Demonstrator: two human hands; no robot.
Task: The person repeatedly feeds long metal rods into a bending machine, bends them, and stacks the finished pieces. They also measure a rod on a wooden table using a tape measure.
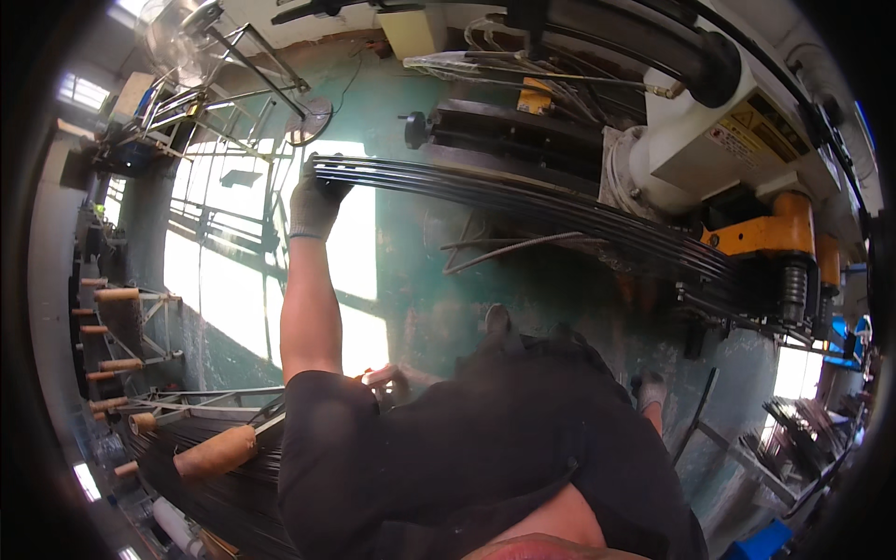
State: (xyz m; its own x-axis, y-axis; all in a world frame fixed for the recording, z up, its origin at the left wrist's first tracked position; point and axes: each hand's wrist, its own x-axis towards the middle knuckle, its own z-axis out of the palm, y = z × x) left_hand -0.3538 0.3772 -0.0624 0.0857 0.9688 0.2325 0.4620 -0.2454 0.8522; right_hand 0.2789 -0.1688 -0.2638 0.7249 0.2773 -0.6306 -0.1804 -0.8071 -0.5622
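Observation:
My left hand (pixel 317 199), in a grey knit glove with a dark palm, reaches forward at the end of an outstretched arm. Its fingers are closed around the near-left end of a bundle of long, thin black rods (pixel 485 183). From there the rods run to the right, above the floor, and reach the machine (pixel 695 154) beside its orange clamp-like part (pixel 770 231). Down by my right side hangs my right hand (pixel 651 389), also gloved, away from the rods. Its fingers are too small and shaded to read.
A metal stand with a round base (pixel 309 123) stands far left. Wooden rollers (pixel 217 452) on a frame and dark strands lie near left. Bent bars (pixel 523 245) stick out below the rods. A rack of dark pieces (pixel 798 439) is at right, beside a blue object (pixel 761 541).

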